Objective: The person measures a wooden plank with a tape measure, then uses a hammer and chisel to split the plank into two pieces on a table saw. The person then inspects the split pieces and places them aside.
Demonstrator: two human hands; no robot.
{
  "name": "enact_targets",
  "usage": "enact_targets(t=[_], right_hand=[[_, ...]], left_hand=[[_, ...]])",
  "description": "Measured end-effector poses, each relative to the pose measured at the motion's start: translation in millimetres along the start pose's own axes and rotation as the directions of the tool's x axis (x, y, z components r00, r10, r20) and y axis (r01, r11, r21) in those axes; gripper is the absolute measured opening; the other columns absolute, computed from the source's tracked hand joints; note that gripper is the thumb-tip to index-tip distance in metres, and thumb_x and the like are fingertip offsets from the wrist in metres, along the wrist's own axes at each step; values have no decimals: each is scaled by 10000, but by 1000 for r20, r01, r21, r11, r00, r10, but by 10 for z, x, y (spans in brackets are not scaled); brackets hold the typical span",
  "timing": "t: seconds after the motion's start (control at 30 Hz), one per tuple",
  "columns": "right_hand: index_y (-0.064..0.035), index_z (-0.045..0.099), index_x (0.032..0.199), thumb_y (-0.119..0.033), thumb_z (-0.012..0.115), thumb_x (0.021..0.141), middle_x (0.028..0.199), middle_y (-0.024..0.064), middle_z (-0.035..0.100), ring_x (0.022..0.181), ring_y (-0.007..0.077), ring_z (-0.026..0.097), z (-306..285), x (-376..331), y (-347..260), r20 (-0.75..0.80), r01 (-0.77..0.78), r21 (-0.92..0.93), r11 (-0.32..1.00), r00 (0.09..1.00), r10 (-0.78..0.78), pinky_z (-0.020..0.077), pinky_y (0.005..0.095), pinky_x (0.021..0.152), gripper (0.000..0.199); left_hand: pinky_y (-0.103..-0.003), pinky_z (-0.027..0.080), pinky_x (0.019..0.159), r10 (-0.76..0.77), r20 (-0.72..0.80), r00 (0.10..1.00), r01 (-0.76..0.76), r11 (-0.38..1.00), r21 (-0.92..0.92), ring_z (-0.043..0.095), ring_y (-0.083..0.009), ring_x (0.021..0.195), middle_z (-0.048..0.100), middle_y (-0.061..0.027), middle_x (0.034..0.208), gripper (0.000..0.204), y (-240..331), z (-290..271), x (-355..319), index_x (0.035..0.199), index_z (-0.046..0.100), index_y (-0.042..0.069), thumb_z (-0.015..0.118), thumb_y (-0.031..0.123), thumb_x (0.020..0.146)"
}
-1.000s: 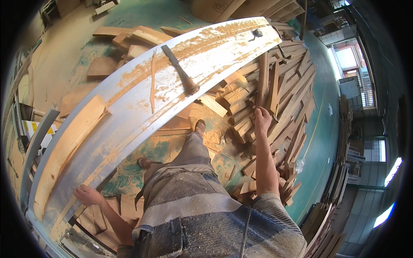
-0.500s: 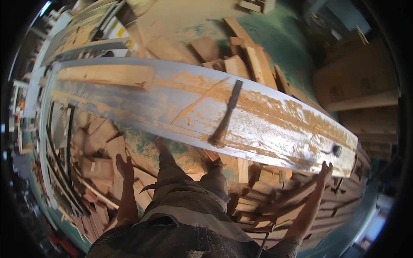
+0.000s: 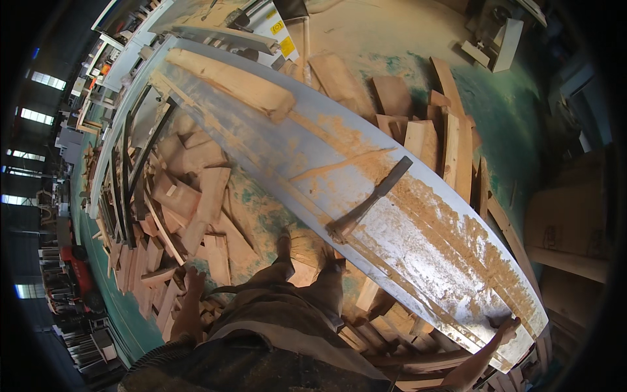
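Observation:
At the right end of a long, pale metal machine table (image 3: 418,255), my right hand (image 3: 507,330) reaches over a small dark round object (image 3: 499,319), its fingers seemingly closed on it. The hand partly covers this object, so its kind does not show. My left hand (image 3: 194,279) hangs beside my body, fingers loosely apart, holding nothing. Across the middle of the table lies a long tool (image 3: 372,199) with a dark flat strip at one end and a brown, flared end nearer me. A thin wood sliver (image 3: 343,163) rests beside it, amid sawdust.
A thick light board (image 3: 228,81) lies along the table's far left. Wood offcuts (image 3: 209,202) are heaped on the floor at left, with more offcuts (image 3: 424,140) behind the table. Dark metal bars (image 3: 124,176) lean at left. Large brown boxes (image 3: 568,222) stand at right.
My right hand has moved from beside the table's near edge onto the dark round object. My view has turned, so the table now slants down to the right. The left hand still hangs free.

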State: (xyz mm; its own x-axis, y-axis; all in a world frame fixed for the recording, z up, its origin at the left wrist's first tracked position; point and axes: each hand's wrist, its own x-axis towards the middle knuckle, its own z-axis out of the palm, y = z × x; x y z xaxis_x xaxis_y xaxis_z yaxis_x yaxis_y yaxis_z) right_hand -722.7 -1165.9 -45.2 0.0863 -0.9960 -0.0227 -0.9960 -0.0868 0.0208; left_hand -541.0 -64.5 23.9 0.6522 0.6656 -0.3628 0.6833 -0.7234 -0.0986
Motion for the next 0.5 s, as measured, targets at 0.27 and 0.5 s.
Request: enact_targets(t=[0.27, 0.5], right_hand=[[-51, 572, 1326, -157, 735, 867, 1189, 160, 613, 1038, 279, 625, -452, -2018, -1405, 4, 278, 758, 591, 903, -430, 530, 393, 859, 498], [-64, 582, 1281, -6, 854, 698, 1209, 139, 599, 1147, 323, 590, -1522, -6217, -3796, -16, 434, 894, 109, 274, -962, 528, 393, 887, 646]], left_hand=[[-352, 487, 656, 540, -96, 836, -475, 624, -620, 574, -155, 710, 608, -112, 809, 288, 2143, -469, 126, 1130, 605, -54, 667, 136, 924], [-316, 503, 839, 812, 415, 410, 353, 278, -893, 622, -154, 985, 608, -63, 1199, 409, 3065, -972, -421, 1274, 529, 20, 510, 378, 1078]])
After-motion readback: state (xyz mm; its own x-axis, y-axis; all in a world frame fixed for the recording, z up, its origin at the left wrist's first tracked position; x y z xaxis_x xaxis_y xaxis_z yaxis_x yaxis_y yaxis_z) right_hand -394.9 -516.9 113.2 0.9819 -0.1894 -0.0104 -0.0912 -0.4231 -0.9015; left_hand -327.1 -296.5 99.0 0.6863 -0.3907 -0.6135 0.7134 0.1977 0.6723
